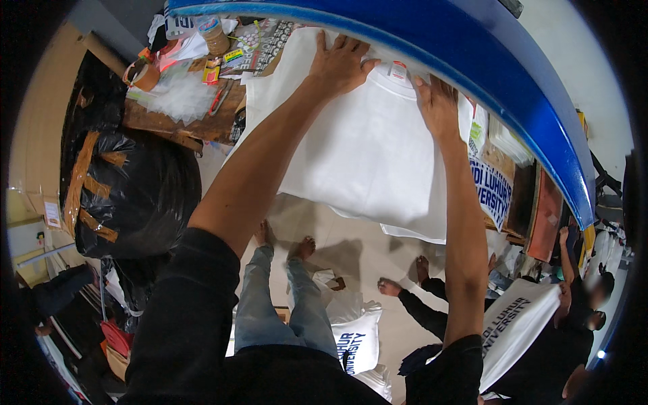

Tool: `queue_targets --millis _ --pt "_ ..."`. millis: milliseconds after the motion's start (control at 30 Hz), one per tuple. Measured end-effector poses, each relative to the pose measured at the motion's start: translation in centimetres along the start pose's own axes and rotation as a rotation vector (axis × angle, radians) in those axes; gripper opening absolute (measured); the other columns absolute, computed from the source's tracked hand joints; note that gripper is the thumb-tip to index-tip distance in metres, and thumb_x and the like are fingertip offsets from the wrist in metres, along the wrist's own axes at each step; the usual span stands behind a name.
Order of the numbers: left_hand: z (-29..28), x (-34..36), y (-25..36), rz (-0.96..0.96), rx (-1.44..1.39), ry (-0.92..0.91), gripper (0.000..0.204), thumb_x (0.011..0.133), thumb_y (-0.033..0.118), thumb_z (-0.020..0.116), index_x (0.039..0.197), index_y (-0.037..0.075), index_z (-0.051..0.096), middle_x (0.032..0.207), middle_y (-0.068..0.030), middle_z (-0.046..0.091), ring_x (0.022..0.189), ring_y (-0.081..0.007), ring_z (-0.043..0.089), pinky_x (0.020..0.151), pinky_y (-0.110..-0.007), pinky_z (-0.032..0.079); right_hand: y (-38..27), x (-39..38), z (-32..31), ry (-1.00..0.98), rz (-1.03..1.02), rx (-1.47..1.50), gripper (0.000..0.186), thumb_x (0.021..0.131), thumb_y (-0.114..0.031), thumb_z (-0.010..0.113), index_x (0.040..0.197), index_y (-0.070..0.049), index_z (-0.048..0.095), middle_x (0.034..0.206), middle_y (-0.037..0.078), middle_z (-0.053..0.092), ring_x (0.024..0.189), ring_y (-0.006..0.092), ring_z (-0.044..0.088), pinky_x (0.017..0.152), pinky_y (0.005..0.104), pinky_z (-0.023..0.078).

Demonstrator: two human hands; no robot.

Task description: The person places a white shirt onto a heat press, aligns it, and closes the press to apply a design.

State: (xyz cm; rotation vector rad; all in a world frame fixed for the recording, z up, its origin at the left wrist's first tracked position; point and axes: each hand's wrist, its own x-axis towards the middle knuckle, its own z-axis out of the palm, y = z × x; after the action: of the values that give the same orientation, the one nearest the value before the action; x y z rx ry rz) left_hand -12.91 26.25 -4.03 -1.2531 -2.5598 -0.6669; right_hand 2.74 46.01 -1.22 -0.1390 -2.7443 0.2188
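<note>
White shirt point(364, 148) between twelve and one o'clock, spread below the curved blue panel point(432, 30), hem toward six. We find the left hand point(341, 64) at twelve, flat on the fabric, fingers splayed and gripping nothing. Right hand point(440, 108) between one and two, beyond the collar point(397, 79); we cannot tell whether its fingers pinch cloth. Tape roll point(146, 79) at ten, black bag point(142, 189) at nine. At four, a co-worker point(540, 368) holds printed white cloth point(516, 331).

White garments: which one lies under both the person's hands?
The plain white shirt at top centre, beneath the left hand and right hand; the upper-right garment, lower bundle and piece near the co-worker show blue lettering.
</note>
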Motion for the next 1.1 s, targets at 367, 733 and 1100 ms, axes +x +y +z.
queue_targets --millis 367,733,1100 --pt "-3.4 0.0 2.8 0.044 -0.083 -0.254 0.053 0.102 0.049 0.030 0.145 0.019 0.042 0.154 -0.0054 0.034 0.144 -0.0239 0.025 0.120 -0.044 0.014 1.6 -2.4 0.2 -0.003 -0.029 -0.071 0.068 0.100 -0.055 0.033 0.146 -0.005 0.039 0.151 0.019 0.035 0.143 0.0351 0.026 0.118 0.0497 0.018" --pt "-1.5 1.5 1.3 0.035 -0.050 -0.236 0.073 0.098 0.062 0.021 0.153 0.013 0.024 0.158 -0.0081 0.026 0.147 -0.0241 0.019 0.121 -0.046 0.013 4.4 -0.5 0.1 -0.021 0.071 -0.081 0.088 0.094 -0.071 0.022 0.150 -0.004 0.029 0.154 0.021 0.028 0.147 0.0356 0.016 0.118 0.0521 0.013" --pt "-3.8 -7.6 -11.9 0.225 0.157 -0.010 0.042 0.103 0.029 0.037 0.135 0.005 0.050 0.154 -0.0205 0.028 0.139 -0.0414 0.031 0.116 -0.048 0.027 5.6 -9.0 -5.2 -0.001 0.510 0.259 0.080 0.098 -0.060 0.033 0.149 0.001 0.027 0.154 0.025 0.025 0.142 0.0366 0.027 0.116 0.0396 0.022"
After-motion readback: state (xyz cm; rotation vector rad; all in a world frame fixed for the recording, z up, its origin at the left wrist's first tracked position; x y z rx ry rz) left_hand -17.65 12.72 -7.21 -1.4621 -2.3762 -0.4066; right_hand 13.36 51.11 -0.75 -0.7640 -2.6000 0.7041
